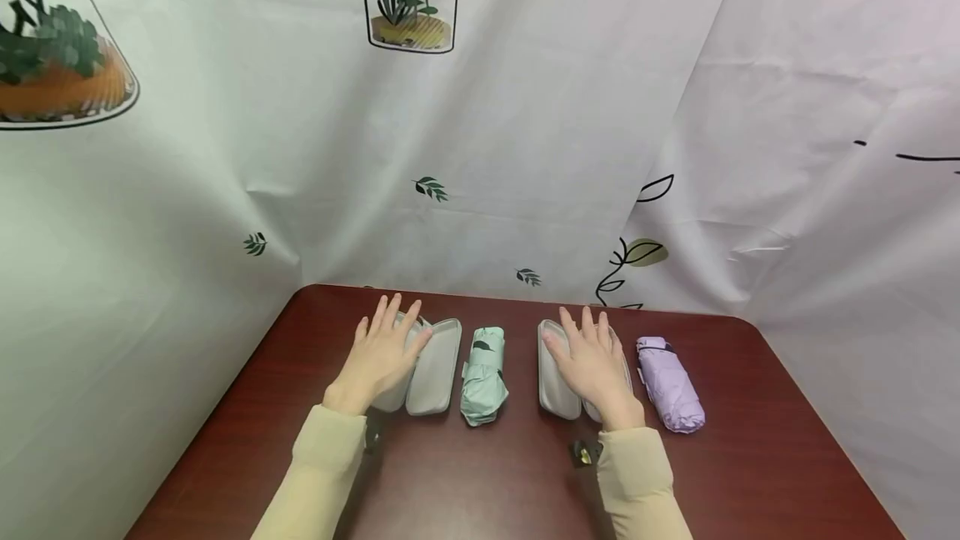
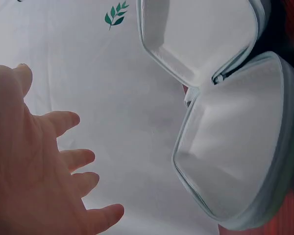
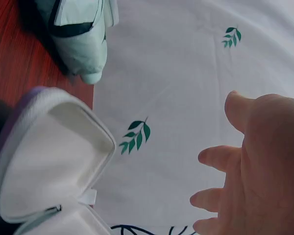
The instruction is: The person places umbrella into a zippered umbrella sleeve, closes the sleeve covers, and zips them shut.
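My left hand (image 1: 375, 361) is held with fingers spread over an unzipped pale case (image 1: 435, 369), partly covering its left half. The left wrist view shows the case (image 2: 232, 142) lying open and bare inside, apart from the fingers. My right hand (image 1: 596, 361), fingers extended, hovers over a second open zip case (image 1: 557, 377) and hides much of its right half. This case (image 3: 54, 156) has a white lining and a purple outer edge. Between the cases lies a folded mint-green umbrella (image 1: 483, 377). A folded lilac umbrella (image 1: 670, 386) lies right of the second case.
A dark red-brown table (image 1: 480, 482) carries everything. White cloth (image 1: 525, 148) with printed plants hangs behind it and on both sides. Small dark items (image 1: 582, 452) show near the right wrist, too unclear to name.
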